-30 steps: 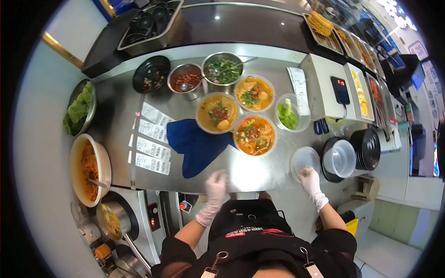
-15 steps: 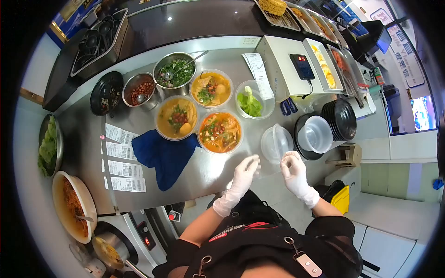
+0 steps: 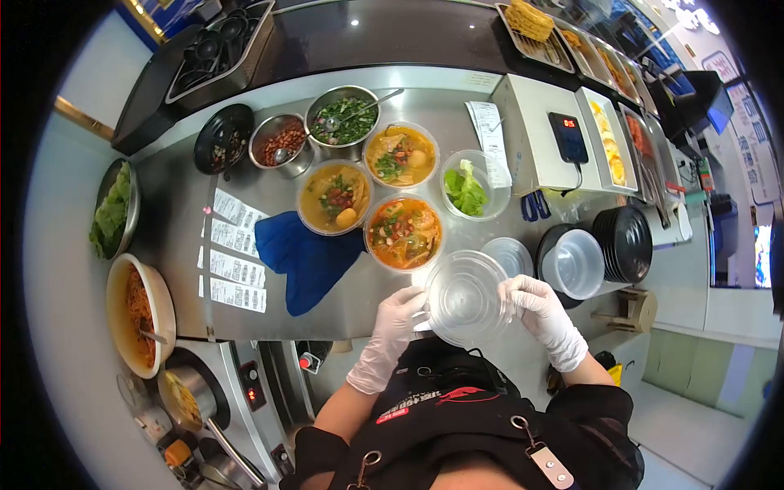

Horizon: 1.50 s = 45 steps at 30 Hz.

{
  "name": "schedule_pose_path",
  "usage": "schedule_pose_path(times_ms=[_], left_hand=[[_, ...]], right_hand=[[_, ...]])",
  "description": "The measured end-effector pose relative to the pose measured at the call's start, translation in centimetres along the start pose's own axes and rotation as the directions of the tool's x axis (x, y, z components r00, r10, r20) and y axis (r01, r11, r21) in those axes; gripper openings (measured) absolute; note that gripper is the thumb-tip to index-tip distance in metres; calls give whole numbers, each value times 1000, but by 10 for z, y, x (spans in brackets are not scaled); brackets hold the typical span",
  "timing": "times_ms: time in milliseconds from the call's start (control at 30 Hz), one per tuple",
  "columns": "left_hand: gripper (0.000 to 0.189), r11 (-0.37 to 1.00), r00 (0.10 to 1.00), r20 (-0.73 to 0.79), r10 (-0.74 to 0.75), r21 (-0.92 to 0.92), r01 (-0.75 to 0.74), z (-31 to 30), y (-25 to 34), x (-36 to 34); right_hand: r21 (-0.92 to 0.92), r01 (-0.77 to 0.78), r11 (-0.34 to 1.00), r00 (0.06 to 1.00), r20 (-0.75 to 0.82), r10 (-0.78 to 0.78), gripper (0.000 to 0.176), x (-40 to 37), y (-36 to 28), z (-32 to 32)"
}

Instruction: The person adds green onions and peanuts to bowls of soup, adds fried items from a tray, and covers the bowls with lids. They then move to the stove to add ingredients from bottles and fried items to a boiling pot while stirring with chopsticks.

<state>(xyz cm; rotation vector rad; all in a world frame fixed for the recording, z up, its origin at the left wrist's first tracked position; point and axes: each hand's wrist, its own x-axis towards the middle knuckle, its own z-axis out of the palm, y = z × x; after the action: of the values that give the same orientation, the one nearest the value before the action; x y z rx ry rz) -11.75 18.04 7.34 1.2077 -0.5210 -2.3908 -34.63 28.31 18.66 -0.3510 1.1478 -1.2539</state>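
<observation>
A clear round plastic lid (image 3: 467,300) is held between my gloved hands, over the front edge of the steel counter. Its left rim is between the fingers of my left hand (image 3: 398,320). My right hand (image 3: 539,309) pinches the opposite rim. Just beyond the lid stands an uncovered bowl of reddish soup (image 3: 405,233) with toppings. Two more uncovered soup bowls, one yellowish (image 3: 335,196) and one orange (image 3: 401,155), sit behind it. To their right, a clear bowl (image 3: 475,184) contains lettuce leaves. More clear lids (image 3: 508,256) lie on the counter behind my right hand.
Left of the bowls lie a blue cloth (image 3: 306,261) and several receipts (image 3: 237,268). Metal pots of chopped greens (image 3: 343,118) and peanuts (image 3: 280,145) stand at the back. Clear containers (image 3: 574,263) and stacked black bowls (image 3: 625,245) are on the right.
My right hand has lifted a clear lid from the pile and brought it left, in front of me. My left hand now grips its other side. The view has shifted slightly.
</observation>
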Motion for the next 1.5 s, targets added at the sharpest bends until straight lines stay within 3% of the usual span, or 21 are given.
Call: schedule_pose_path(times_ms=[33,67,133,233,367,467,500,533,567,633,667,733,933,1033,1200,1267,1400,1467,1500], left_hand=[[18,980,994,107,19,-197,3,-11,-4,1],[18,979,995,94,28,-202,-9,-15,0,-3],[20,939,978,206,30,-341,44,-17,0,-13],[21,949,956,280,93,-317,0,-8,-1,-25],[19,970,948,295,118,-240,-46,5,-2,-32],[19,980,974,176,143,-162,-114,0,4,-25],[21,936,936,-51,348,78,-343,1,11,-19],[22,806,797,-216,565,353,-476,2,18,-14],[22,804,795,-216,567,355,-477,-1,23,-6],[25,778,642,-442,626,407,-479,-10,36,16],[25,774,638,-441,631,409,-482,-10,43,23],[26,850,734,-429,527,277,-448,-6,50,34],[26,795,709,-358,607,271,-543,-28,32,61],[25,827,753,-341,563,239,-509,-25,28,46],[21,845,773,-341,534,230,-483,-32,16,26],[19,881,804,-365,470,129,-456,-34,13,17],[19,863,783,-363,504,257,-436,-42,20,16],[21,773,687,-361,630,367,-517,-39,29,24],[21,774,687,-362,630,362,-519,-39,34,25]], right_hand=[[-57,-44,997,999,-26,43,12,3,-4,-2],[-59,-50,997,999,-11,50,12,8,-5,-5],[-193,-59,979,995,-94,42,10,17,-2,-12],[-337,-72,939,986,-166,16,10,28,9,-24],[-375,-19,927,990,-137,-35,11,51,28,-47],[-303,-17,953,993,-118,-20,11,72,39,-47],[-190,1,982,988,-149,-29,11,82,42,-40],[-73,19,997,982,-184,-32,12,91,44,-34],[18,40,999,985,-171,-37,13,103,47,-30],[19,65,998,978,-202,-60,11,124,48,-16],[20,86,996,968,-239,-79,9,133,49,-9],[-10,84,996,956,-281,-83,9,144,55,-1],[-70,129,989,930,-338,-145,8,149,66,8],[-70,127,990,928,-343,-143,8,148,71,11],[-224,83,971,918,-362,-162,9,143,69,17],[-238,75,968,921,-355,-159,9,141,69,22],[-332,47,942,924,-344,-167,8,144,69,28],[-362,13,932,934,-329,-140,11,145,66,25],[-388,-21,921,940,-321,-114,14,146,65,25]])
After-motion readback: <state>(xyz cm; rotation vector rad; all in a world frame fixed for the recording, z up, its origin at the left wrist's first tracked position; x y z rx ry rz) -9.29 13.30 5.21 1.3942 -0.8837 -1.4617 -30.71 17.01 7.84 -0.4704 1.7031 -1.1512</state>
